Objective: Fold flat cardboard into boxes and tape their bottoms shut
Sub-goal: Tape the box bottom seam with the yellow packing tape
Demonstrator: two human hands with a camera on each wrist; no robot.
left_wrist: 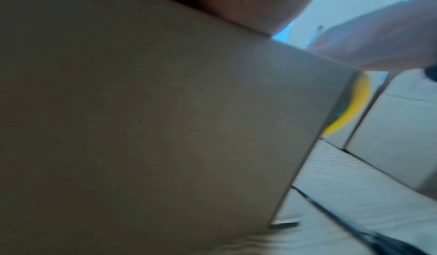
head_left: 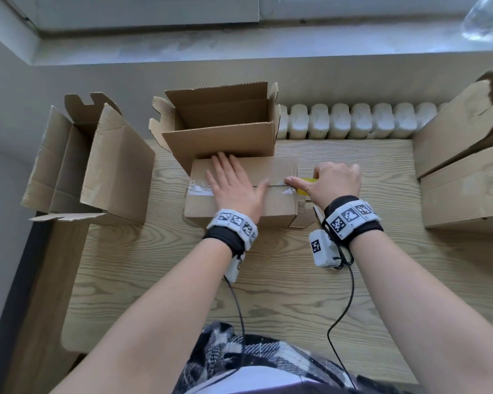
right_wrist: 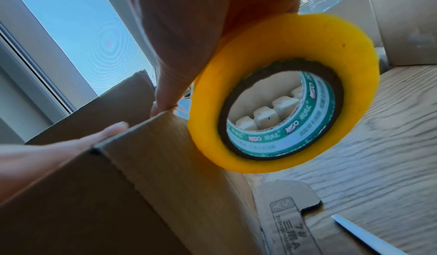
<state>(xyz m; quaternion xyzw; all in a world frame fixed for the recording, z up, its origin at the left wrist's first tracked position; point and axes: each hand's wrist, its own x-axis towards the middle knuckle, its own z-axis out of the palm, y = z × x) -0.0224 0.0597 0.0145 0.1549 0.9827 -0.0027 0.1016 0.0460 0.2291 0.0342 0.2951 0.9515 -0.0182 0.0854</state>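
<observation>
A brown cardboard box lies bottom up in the middle of the table, with a strip of clear tape along its seam. My left hand presses flat on the box, fingers straight. At the box's right end my right hand grips a yellow tape roll, and its thumb presses the tape at the edge. In the right wrist view the tape roll hangs beside the box. The left wrist view is mostly the box side, with the tape roll behind it.
An open box stands just behind the taped one, and another open box stands at the table's left. Closed boxes are stacked at the right. A white radiator runs along the back. A thin metal blade lies near my right wrist.
</observation>
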